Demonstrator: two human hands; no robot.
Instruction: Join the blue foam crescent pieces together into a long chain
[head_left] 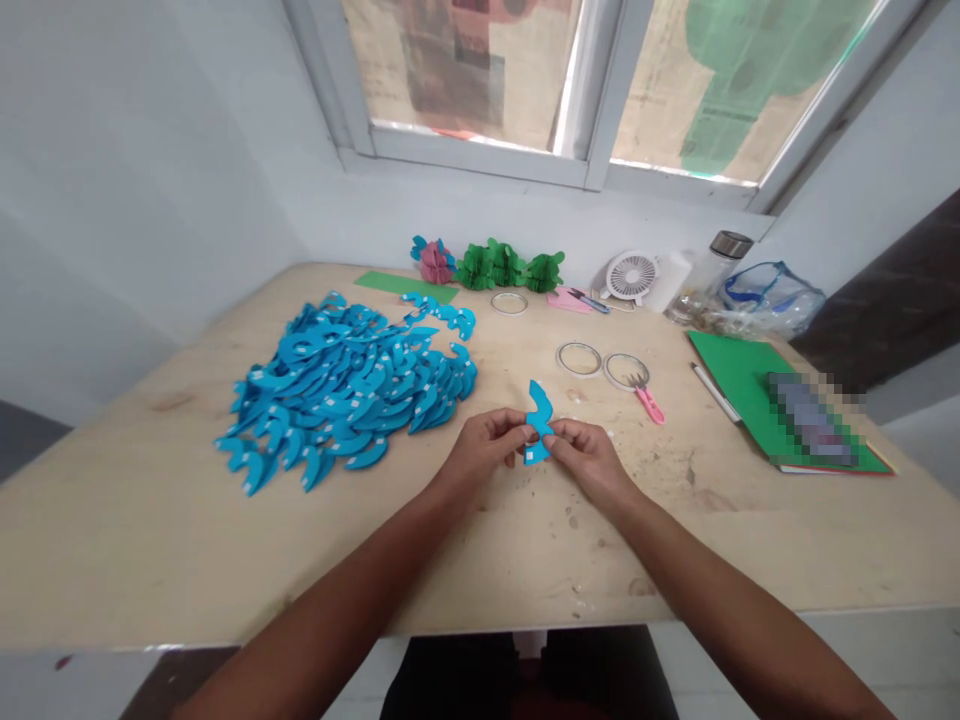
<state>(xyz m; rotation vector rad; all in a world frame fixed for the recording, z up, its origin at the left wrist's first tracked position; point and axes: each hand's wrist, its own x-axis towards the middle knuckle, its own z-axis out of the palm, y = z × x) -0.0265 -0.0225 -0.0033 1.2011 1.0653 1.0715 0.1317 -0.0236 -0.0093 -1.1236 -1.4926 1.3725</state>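
Note:
Both my hands meet over the middle of the wooden table (pixel 150 520). My left hand (pixel 484 445) and my right hand (pixel 589 455) each pinch a small curved blue paper piece (pixel 538 412) between fingertips, holding it upright just above the tabletop. A large heap of similar blue paper pieces (pixel 341 390) with small white tape squares lies to the left of my left hand.
Two tape rings (pixel 579 358) and pink-handled scissors (pixel 646 398) lie beyond my right hand. Green sheets with a pen (pixel 750 385) sit at the right. Along the back wall stand paper flowers (pixel 495 265), a small white fan (pixel 631 275), a jar (pixel 720 262) and a plastic bag.

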